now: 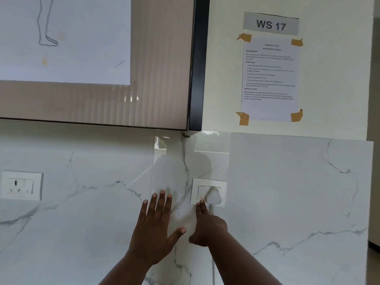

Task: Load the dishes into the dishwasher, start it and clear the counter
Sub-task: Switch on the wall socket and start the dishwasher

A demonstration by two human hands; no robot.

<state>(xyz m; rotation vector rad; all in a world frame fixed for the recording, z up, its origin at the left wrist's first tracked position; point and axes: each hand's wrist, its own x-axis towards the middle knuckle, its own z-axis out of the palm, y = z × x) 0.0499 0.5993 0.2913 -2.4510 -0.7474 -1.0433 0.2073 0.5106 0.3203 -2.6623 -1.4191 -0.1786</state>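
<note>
Nearest the camera, two bare forearms rise from the bottom edge toward a white marble wall [287, 192] with grey veins. The left hand [153, 229] is spread, its four fingers straight and pointing upward, the thumb stretched out to the right, the palm facing the marble; whether the palm actually touches the stone cannot be told. Just beside it, the right hand [207, 227] has its forefinger extended while the other fingers curl in and hold nothing. That fingertip rests on the lower edge of a white switch plate [208, 192], right by a small red mark on a rocker switch.

The plate is square, glossy and set flat into the marble. A white three-pin plug [213, 195] sits in its socket on the right half, and the plug's white cord [212, 270] drops straight down past the right wrist.

Well apart to the left, a second white socket [21, 185] sits in the same wall with nothing plugged in.

Higher up, a large framed picture [92, 58] with a dark edge hangs above the marble. To its right, a printed sheet [270, 79] is taped at its corners to the painted wall, under a grey label reading "WS 17" [271, 24]. The dishwasher and dishes are out of view.
</note>
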